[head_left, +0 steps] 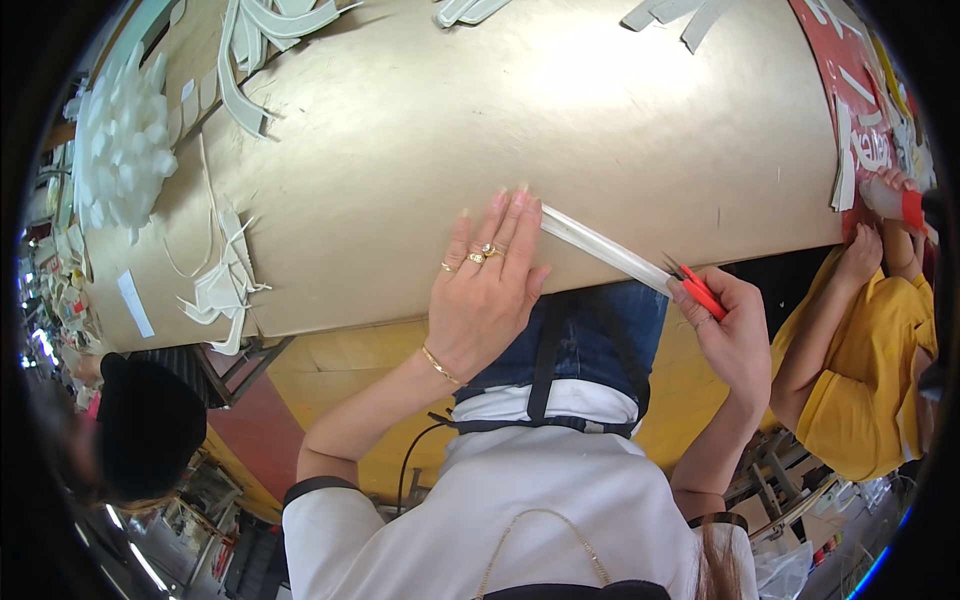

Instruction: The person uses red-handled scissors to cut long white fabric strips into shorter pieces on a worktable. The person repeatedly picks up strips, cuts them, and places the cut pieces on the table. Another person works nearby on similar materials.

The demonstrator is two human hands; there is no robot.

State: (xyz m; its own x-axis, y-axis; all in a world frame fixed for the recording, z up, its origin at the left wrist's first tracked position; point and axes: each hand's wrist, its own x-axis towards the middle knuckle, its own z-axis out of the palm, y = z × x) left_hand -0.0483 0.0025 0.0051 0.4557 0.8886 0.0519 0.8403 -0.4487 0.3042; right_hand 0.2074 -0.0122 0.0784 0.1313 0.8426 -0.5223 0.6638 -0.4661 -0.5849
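Nearest us, our right hand (728,328) is closed around the red-handled snips (703,293), its thumb at the near end of the pale strip (606,249); whether it truly pinches that end we cannot tell. The strip slants away from there over the table's near edge, its far end reaching the index finger of our left hand (485,262). That hand lies flat, palm down, fingers mostly straight and slightly spread; we cannot see whether the strip runs beneath it. To work well here, we should bear down evenly with the left palm, draw the strip just taut from the right without stretching it, and keep the snips' points angled clear of its face and of our left fingers. Off to the left, thin stringy offcuts (228,285) lie on the tan table (400,140), so we do best keeping our strip apart from them. Farther off, flat grey strips (680,16) lie near the far side.
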